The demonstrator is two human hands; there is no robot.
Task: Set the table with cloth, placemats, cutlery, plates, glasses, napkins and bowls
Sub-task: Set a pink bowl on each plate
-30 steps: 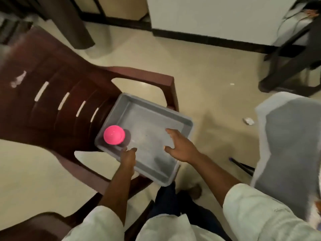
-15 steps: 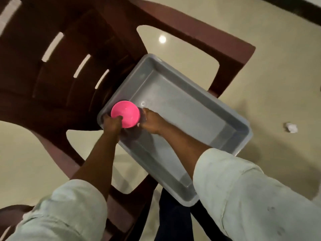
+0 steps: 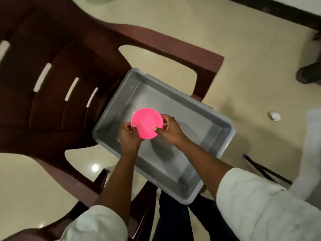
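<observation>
Both hands grip one pink bowl (image 3: 146, 122), opening upward, held above the gray tub (image 3: 213, 126). Left hand (image 3: 129, 135) pinches the bowl's near-left rim, thumb on the inside edge, fingers curled under. Right hand (image 3: 171, 130) pinches the near-right rim, thumb tip over the edge, fingers wrapped round the outer wall. Whether the bowl touches the tub floor cannot be told; a shadow lies on the floor of the tub just below the hands.

Left to right: a dark brown plastic chair (image 3: 52, 105) with slotted back fills the left half of the view. The tub rests on its seat, set diagonally, its far corner toward the chair back and its near corner overhanging the seat's front edge above the person's dark trousers (image 3: 173, 218). Both forearms are bare, with pale sleeves (image 3: 260, 206) rolled up. On the beige floor (image 3: 243, 49) to the right lies a crumpled white scrap (image 3: 275, 116), and nearer, a dark rod (image 3: 264, 170) with a blue tip.
</observation>
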